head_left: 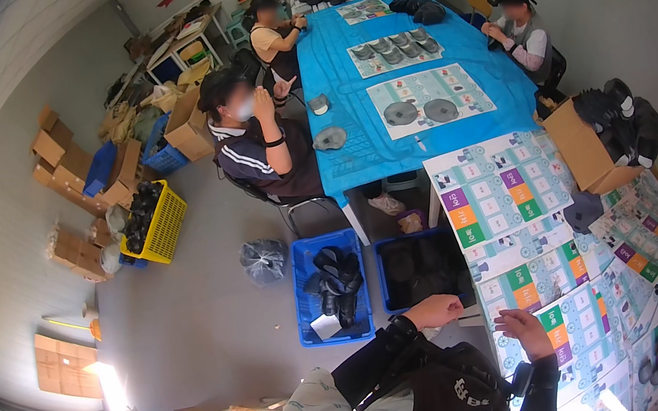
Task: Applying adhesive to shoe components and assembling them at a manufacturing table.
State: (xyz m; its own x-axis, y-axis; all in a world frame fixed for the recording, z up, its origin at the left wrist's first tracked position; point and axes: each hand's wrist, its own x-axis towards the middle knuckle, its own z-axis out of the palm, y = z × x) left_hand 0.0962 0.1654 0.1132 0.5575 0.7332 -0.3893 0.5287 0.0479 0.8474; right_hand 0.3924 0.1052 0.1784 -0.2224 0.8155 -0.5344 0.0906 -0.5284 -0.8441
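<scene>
My left hand (pixel 436 311) is above the near edge of the blue crate of dark pieces (pixel 384 284), its fingers curled together. Whatever it holds, if anything, is hidden. My right hand (pixel 525 333) hangs a little lower and to the right, fingers apart, with nothing seen in it. It is in front of the printed sheets (pixel 491 199), which are patterned with coloured blocks and cover the near table. I cannot tell whether it touches them. A dark band wraps each forearm.
Three people sit around the table with a blue cover (pixel 357 167), which bears grey rounded pieces (pixel 441 109) on printed mats. Left of me stand a blue basket of black items (pixel 303 298) and a yellow basket (pixel 173 206). A cardboard box (pixel 579 148) of dark items sits right.
</scene>
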